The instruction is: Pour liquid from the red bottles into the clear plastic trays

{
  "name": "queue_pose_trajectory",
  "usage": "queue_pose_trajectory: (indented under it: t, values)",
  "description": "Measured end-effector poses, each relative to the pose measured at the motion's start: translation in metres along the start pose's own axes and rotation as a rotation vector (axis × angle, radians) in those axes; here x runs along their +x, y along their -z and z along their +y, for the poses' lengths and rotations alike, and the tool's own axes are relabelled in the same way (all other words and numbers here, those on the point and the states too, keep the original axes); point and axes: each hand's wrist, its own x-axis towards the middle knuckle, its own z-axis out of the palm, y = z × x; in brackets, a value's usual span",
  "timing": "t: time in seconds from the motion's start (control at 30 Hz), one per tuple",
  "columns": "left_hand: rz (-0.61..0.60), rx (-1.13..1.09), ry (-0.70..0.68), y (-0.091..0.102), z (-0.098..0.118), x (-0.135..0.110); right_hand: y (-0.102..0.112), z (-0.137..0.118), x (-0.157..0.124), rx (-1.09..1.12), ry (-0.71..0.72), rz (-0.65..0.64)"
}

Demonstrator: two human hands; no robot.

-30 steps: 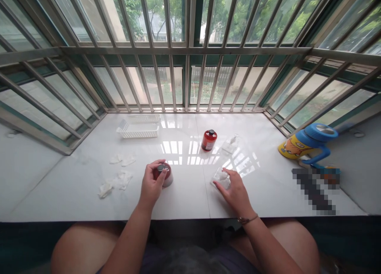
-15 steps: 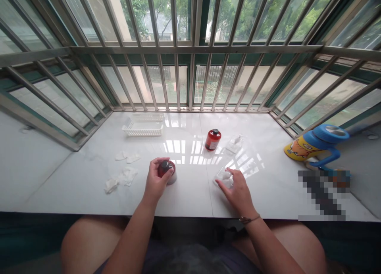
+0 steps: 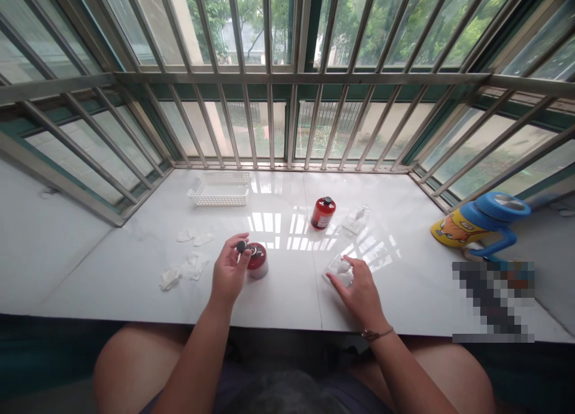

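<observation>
My left hand pinches a small black cap between thumb and fingers, just left of the top of a red bottle. That bottle stands upright on the white tabletop, its round mouth uncovered and its lower part looking pale. My right hand has thumb and fingers around a clear plastic piece lying on the table; its exact kind is hard to make out. Farther back stands a second red bottle with a black cap on. Beside it lies another clear plastic piece.
A white perforated basket sits at the back left. Several crumpled white tissues lie left of my left hand. At the right stands a blue and yellow jug with a handle, near a blurred-out patch. Metal window bars border the table's back.
The black cap has come off the near red bottle and moved slightly left in my left hand, exposing the bottle's mouth. My right hand stays at the clear plastic piece.
</observation>
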Motion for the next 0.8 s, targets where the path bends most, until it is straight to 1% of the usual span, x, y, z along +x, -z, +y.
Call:
queue_pose_trajectory:
  t: [0.07,0.13,0.17,0.2,0.23,0.3,0.33,0.4,0.5,0.63,0.7,0.8]
  values:
    - [0.076,0.094,-0.093,0.014,0.005,0.005,0.0,0.001,0.0,-0.004,0.006,0.0]
    - [0.128,0.342,-0.185,0.036,0.005,0.009,-0.001,0.002,0.0,-0.01,0.016,0.005]
    - [0.127,0.511,-0.221,0.048,0.003,0.011,-0.001,0.002,0.0,-0.013,0.021,0.009]
    - [0.098,0.687,-0.256,0.06,-0.001,0.011,-0.002,0.003,0.0,-0.016,0.025,0.012]
    - [0.039,0.857,-0.275,0.071,-0.005,0.011,-0.002,0.003,-0.001,-0.017,0.028,0.016]
    - [-0.097,1.134,-0.259,0.09,-0.014,0.009,-0.002,0.003,-0.001,-0.016,0.027,0.023]
    - [-0.158,1.235,-0.231,0.097,-0.018,0.007,-0.002,0.002,-0.001,-0.013,0.024,0.025]
    - [-0.24,1.361,-0.172,0.105,-0.024,0.003,-0.003,0.002,-0.001,-0.008,0.019,0.026]
    - [-0.305,1.395,-0.127,0.107,-0.031,-0.004,-0.003,0.002,-0.001,-0.009,0.018,0.03]
    - [-0.353,1.301,-0.116,0.103,-0.039,-0.012,-0.003,0.001,-0.001,-0.005,0.008,0.027]
    - [-0.329,1.24,-0.137,0.102,-0.044,-0.016,-0.002,0.001,-0.001,-0.005,0.006,0.023]
    - [-0.25,1.133,-0.193,0.101,-0.051,-0.023,-0.002,0.0,-0.001,-0.008,0.01,0.021]
